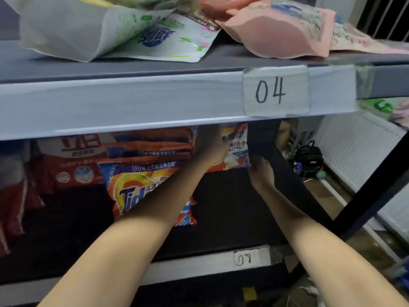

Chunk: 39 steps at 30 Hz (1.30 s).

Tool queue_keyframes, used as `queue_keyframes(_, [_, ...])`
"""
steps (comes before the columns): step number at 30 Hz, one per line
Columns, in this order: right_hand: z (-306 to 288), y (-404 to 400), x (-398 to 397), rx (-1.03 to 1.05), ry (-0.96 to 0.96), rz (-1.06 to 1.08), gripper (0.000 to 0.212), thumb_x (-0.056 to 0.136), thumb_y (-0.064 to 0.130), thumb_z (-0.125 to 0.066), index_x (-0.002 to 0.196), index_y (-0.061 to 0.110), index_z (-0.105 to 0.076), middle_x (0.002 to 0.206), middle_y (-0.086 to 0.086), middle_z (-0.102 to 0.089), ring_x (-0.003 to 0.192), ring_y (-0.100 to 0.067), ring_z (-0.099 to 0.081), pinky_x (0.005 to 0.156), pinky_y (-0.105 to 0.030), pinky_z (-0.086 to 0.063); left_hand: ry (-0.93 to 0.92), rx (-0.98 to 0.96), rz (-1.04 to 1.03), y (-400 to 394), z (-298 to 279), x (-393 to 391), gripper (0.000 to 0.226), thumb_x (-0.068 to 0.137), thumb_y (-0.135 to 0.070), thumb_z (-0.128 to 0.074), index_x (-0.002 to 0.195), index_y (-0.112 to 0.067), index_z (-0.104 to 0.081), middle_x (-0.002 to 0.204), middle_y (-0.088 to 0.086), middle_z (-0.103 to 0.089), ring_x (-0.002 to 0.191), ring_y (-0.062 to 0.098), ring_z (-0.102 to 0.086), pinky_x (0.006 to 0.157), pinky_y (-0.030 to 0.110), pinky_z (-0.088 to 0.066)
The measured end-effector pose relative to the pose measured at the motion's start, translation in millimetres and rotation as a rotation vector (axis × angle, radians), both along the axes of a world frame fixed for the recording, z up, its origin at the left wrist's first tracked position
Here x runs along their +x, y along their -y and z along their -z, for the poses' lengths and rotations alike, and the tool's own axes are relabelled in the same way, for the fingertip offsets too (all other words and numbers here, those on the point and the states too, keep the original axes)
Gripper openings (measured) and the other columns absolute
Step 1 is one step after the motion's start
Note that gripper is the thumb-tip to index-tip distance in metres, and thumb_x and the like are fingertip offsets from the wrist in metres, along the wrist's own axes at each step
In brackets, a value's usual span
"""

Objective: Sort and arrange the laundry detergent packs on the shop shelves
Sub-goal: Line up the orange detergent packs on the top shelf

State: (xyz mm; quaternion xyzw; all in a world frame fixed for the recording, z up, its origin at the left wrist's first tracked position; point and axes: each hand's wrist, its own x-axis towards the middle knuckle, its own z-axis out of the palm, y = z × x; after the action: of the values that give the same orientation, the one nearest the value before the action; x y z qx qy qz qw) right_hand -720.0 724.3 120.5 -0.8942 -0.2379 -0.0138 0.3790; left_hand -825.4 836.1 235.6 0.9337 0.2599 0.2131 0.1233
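Both my arms reach deep into the lower shelf [221, 218]. An orange detergent pack [235, 151] stands at the back right of that shelf. My left hand [209, 147] lies on its left face. My right hand [261, 171] holds its lower right corner; the fingers are dark and blurred. A stack of orange Tide packs [141, 185] lies to the left, under my left forearm. Red packs [73, 165] fill the far left of the shelf.
On the upper shelf, whose edge carries the label 04 [275, 90], lie white-green pouches [115, 29] and pink pouches [285, 29]. The lower shelf edge carries the label 08 [244, 259]. A dark upright post [371, 207] stands right, with a black bag [309, 160] on the floor beyond.
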Motion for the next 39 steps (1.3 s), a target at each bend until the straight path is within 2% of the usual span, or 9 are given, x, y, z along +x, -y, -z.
queue_keyframes(3, [0.9, 18.0, -35.5, -0.069, 0.020, -0.045, 0.033, 0.092, 0.014, -0.049, 0.124, 0.011, -0.056, 0.121, -0.009, -0.057, 0.113, -0.025, -0.053, 0.083, -0.030, -0.042, -0.077, 0.089, 0.136, 27.2, 21.0, -30.4, 0.036, 0.096, -0.023, -0.048, 0.128, -0.006, -0.050, 0.126, 0.012, -0.055, 0.121, 0.029, -0.048, 0.098, 0.036, -0.042])
queue_keyframes(10, [8.1, 48.0, -132.1, -0.384, 0.077, -0.132, 0.041, 0.098, 0.018, -0.043, 0.138, 0.013, -0.043, 0.138, -0.009, -0.046, 0.128, -0.027, -0.040, 0.103, -0.033, -0.034, -0.301, 0.323, 0.362, 40.6, 75.5, -119.2, 0.029, 0.098, -0.020, -0.041, 0.120, -0.008, -0.054, 0.124, 0.010, -0.054, 0.118, 0.026, -0.045, 0.096, 0.037, -0.037])
queue_keyframes(13, [2.4, 46.7, -177.1, -0.436, 0.062, -0.135, 0.042, 0.098, 0.020, -0.042, 0.140, 0.014, -0.041, 0.140, -0.008, -0.044, 0.129, -0.027, -0.039, 0.104, -0.032, -0.033, -0.352, 0.356, 0.422, 32.6, 80.5, -157.7, 0.031, 0.099, -0.020, -0.039, 0.124, -0.008, -0.052, 0.128, 0.010, -0.051, 0.121, 0.026, -0.041, 0.102, 0.035, -0.033])
queue_keyframes(17, [-1.6, 39.5, -233.9, -0.227, 0.189, -0.166, 0.033, 0.093, 0.010, -0.048, 0.124, 0.008, -0.059, 0.120, -0.013, -0.059, 0.111, -0.034, -0.055, 0.089, -0.037, -0.044, -0.340, 0.251, 0.448, 13.0, 79.6, -207.8, 0.037, 0.099, -0.023, -0.039, 0.134, -0.012, -0.047, 0.140, 0.008, -0.043, 0.132, 0.025, -0.034, 0.109, 0.035, -0.030])
queue_keyframes(26, [-16.8, -21.1, -334.4, -0.246, 0.181, -0.467, 0.038, 0.095, 0.015, -0.048, 0.133, 0.016, -0.049, 0.132, -0.008, -0.051, 0.122, -0.024, -0.046, 0.096, -0.030, -0.038, -0.317, 0.167, 0.170, -44.3, 92.5, -338.4, 0.035, 0.096, -0.028, -0.042, 0.126, -0.014, -0.055, 0.128, 0.007, -0.052, 0.119, 0.025, -0.044, 0.095, 0.031, -0.040])
queue_keyframes(28, [-20.0, -39.8, -353.5, -0.255, 0.191, -0.577, 0.039, 0.095, 0.015, -0.047, 0.134, 0.017, -0.047, 0.133, -0.007, -0.050, 0.123, -0.023, -0.046, 0.097, -0.028, -0.036, -0.314, 0.191, 0.082, -52.4, 86.3, -370.1, 0.033, 0.093, -0.027, -0.042, 0.114, -0.012, -0.063, 0.113, 0.009, -0.060, 0.108, 0.028, -0.052, 0.086, 0.033, -0.046])
queue_keyframes(32, [-31.1, -75.8, -396.8, -0.203, 0.248, -0.794, 0.039, 0.096, 0.018, -0.047, 0.135, 0.017, -0.046, 0.134, -0.004, -0.052, 0.123, -0.020, -0.047, 0.101, -0.027, -0.036, -0.228, 0.283, -0.051, -71.0, 68.3, -439.7, 0.027, 0.079, -0.026, -0.046, 0.071, -0.012, -0.069, 0.066, 0.005, -0.061, 0.064, 0.025, -0.061, 0.051, 0.031, -0.051])
queue_keyframes(34, [-45.3, -92.3, -420.5, -0.151, 0.309, -0.883, 0.037, 0.097, 0.018, -0.048, 0.133, 0.015, -0.047, 0.131, -0.004, -0.053, 0.121, -0.020, -0.049, 0.101, -0.027, -0.036, -0.179, 0.335, -0.105, -75.4, 51.2, -474.6, 0.015, 0.079, -0.021, -0.059, 0.075, -0.011, -0.070, 0.067, 0.004, -0.062, 0.066, 0.024, -0.060, 0.053, 0.033, -0.052])
queue_keyframes(39, [-102.4, -128.1, -482.8, -0.004, 0.448, -1.090, 0.038, 0.094, 0.016, -0.053, 0.132, 0.011, -0.051, 0.128, -0.005, -0.056, 0.122, -0.021, -0.047, 0.102, -0.021, -0.031, -0.094, 0.405, -0.257, -93.3, -8.1, -548.8, 0.038, 0.083, -0.028, -0.038, 0.080, -0.010, -0.072, 0.076, 0.003, -0.067, 0.074, 0.025, -0.063, 0.061, 0.035, -0.054])
